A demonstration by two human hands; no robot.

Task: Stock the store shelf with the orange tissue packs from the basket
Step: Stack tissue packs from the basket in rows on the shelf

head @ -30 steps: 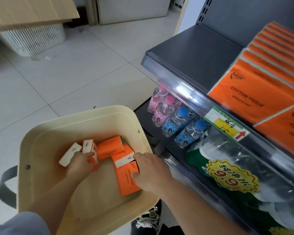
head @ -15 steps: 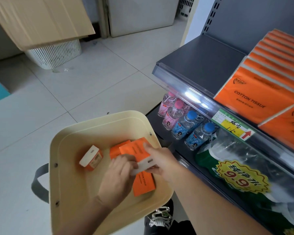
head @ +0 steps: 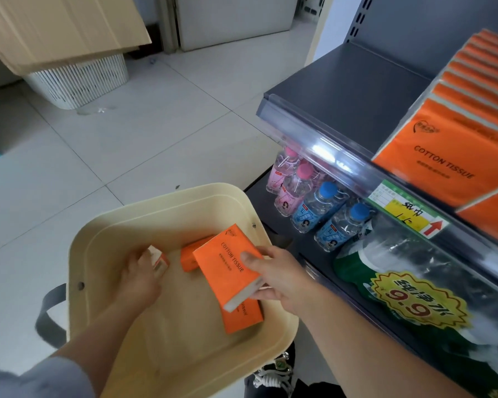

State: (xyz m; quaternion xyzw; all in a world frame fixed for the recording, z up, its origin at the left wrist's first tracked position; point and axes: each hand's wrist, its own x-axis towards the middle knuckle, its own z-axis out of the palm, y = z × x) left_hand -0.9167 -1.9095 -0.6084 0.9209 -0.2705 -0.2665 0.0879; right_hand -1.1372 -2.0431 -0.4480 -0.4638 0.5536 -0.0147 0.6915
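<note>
I had the right hand over the cream basket, pinching one orange tissue pack: thumb on its printed face, fingers under its white end. The pack sat tilted, lifted off the basket floor, its far corner near the basket's right wall. Directly beneath it a flat pack lay on the floor, partly covered by the held one. Behind the held pack, a third pack rested on the floor, between my two hands.

My left hand reached into the basket's left half, fingers laid over a small end-on pack. I could not tell from this view whether it gripped that pack or only touched it.

To the right, the dark shelf carried a stocked row of orange packs at its right side. The shelf below held pink-capped bottles and blue-capped bottles.
</note>
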